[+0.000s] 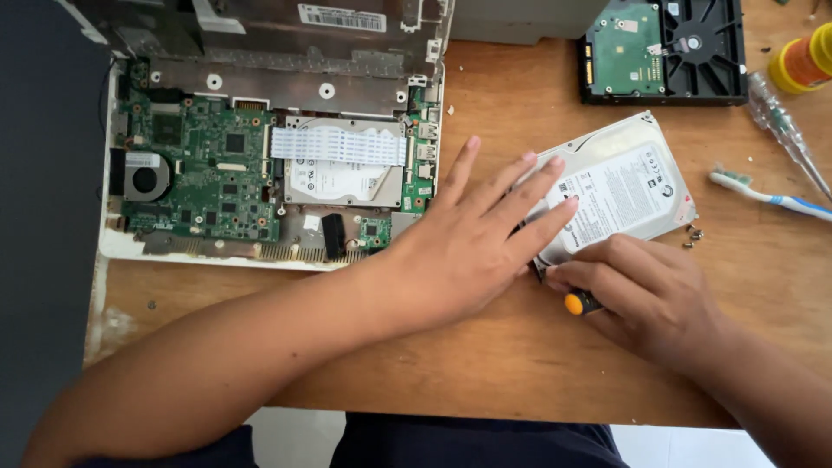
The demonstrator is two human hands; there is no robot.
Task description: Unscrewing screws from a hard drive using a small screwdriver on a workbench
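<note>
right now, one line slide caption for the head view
Left hand steadies a silver hard drive while right hand works a screwdriver at its edge, beside an opened laptop.

Electronics repair bench: opened laptop (260, 165), hard drives (620, 186).

My wooden table (485, 355) has an opened laptop (260, 165) on the left, a silver hard drive (624, 186) mid-right, a second drive (663, 52) board-up behind it, plus a toothbrush (767, 198), loose screws (693, 234) and a clear-handled screwdriver (784, 130).
</note>
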